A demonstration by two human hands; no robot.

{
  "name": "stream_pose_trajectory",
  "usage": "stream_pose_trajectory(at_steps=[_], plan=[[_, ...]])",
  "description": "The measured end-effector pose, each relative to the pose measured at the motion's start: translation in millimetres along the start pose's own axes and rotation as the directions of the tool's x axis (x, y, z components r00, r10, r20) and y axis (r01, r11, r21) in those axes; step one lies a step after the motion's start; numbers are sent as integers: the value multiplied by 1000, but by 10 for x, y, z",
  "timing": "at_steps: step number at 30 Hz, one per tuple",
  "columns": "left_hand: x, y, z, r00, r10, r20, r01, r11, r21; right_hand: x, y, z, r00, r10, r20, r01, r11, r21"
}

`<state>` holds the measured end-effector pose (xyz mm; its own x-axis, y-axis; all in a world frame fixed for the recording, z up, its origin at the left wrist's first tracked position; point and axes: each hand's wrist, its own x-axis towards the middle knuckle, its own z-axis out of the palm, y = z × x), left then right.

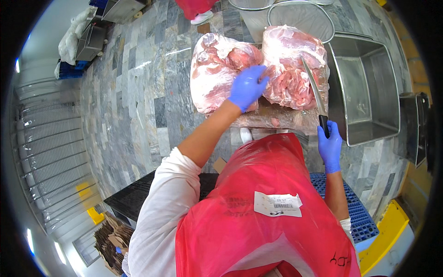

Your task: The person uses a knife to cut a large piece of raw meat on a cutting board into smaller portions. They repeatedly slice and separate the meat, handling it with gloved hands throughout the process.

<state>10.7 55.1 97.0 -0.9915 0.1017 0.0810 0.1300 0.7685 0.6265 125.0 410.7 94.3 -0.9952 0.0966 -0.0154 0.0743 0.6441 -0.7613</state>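
Person at the cutting station, seen from above. Left hand (248, 87): thin blue disposable glove, snug to the wrist. Right hand (330, 144): matching blue glove, cuff ending at the wrist. Forearms bare. Upper body: white garment, left sleeve (164, 198) loose and pushed up to about the elbow; a white cuff edge shows at the right elbow. Over it, a glossy red plastic apron (263, 203), creased, with a white printed label (278, 204) stuck mid-chest and dark handwritten marks near the lower right hem, perhaps initials, too small to tell.

Single head-worn fisheye view, looking steeply down, close over the cutting board (277, 121), rim bent
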Motion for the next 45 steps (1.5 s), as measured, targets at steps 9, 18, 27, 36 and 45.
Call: stream_pose_trajectory(at_steps=[9,18,27,36,45], plan=[[458,-1637,-999,969,-152,-195,174,979,104,-241,11,-241,986,161,53,-162,987,19],[1235,-1537,-1023,908,-322,267,352,933,-72,-353,8,-350,973,212,92,-219,973,68],[779,-1517,-750,921,-386,-53,388,901,196,-332,-50,-426,948,264,177,-263,964,-29],[-173,-1280,-608,773,-559,-300,582,813,-14,-298,-301,-417,977,189,101,-202,971,127],[-400,-1410,-532,840,-392,-375,393,916,-75,47,-1531,-515,798,-253,547,301,954,3]])
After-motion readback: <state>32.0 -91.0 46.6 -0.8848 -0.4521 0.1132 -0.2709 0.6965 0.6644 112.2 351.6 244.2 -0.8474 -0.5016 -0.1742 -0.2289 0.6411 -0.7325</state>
